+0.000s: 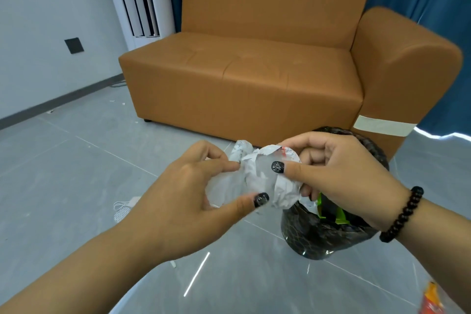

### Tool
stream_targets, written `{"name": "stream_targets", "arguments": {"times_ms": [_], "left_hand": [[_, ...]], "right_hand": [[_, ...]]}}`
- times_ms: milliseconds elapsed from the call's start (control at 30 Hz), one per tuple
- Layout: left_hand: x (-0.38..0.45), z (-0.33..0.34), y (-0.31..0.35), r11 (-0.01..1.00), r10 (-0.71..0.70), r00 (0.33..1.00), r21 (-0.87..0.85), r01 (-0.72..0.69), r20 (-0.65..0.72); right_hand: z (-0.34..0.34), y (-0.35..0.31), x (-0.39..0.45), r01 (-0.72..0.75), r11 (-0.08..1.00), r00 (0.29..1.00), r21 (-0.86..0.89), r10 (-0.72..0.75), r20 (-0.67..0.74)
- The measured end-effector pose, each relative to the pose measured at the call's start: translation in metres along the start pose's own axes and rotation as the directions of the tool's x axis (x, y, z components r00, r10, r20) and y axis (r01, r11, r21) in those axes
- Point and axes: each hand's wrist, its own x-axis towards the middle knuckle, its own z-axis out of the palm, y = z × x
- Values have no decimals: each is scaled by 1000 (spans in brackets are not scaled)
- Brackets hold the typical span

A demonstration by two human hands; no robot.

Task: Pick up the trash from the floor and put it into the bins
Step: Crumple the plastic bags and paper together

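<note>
A crumpled white paper wad (257, 176) with a bit of red print is held in the air between both hands. My left hand (186, 199) pinches its left side with thumb and fingers. My right hand (339, 171) grips its right side, thumb on the front. Just below and behind my right hand stands a black mesh bin (323, 234) lined with a dark bag, holding a green wrapper (339, 214). The wad hangs over the bin's left rim. Most of the bin's opening is hidden by my right hand.
An orange sofa (254, 71) stands behind the bin, against blue curtains. A white face mask (125, 208) lies on the grey tiled floor left of my left hand. An orange-red wrapper (432, 299) lies at the bottom right. Small white scraps (119, 102) lie near the left wall.
</note>
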Motion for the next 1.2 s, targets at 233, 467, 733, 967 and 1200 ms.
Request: {"name": "stream_targets", "arguments": {"times_ms": [233, 467, 733, 967, 1200], "left_hand": [[0, 10, 2, 987, -33, 993, -151, 51, 118], [-1, 15, -2, 979, -61, 981, -179, 95, 186], [3, 10, 5, 801, -125, 922, -511, 312, 367], [3, 9, 2, 618, -179, 882, -648, 445, 435], [3, 3, 3, 674, -146, 895, -620, 402, 422]], "right_hand": [[10, -5, 0, -285, 831, 954, 478, 198, 225], [14, -5, -3, -160, 909, 981, 384, 104, 164], [26, 6, -7, 488, 862, 846, -140, -506, -169], [27, 15, -8, 641, 723, 753, -258, -657, 29], [23, 13, -5, 240, 948, 964, 209, -257, 61]]}}
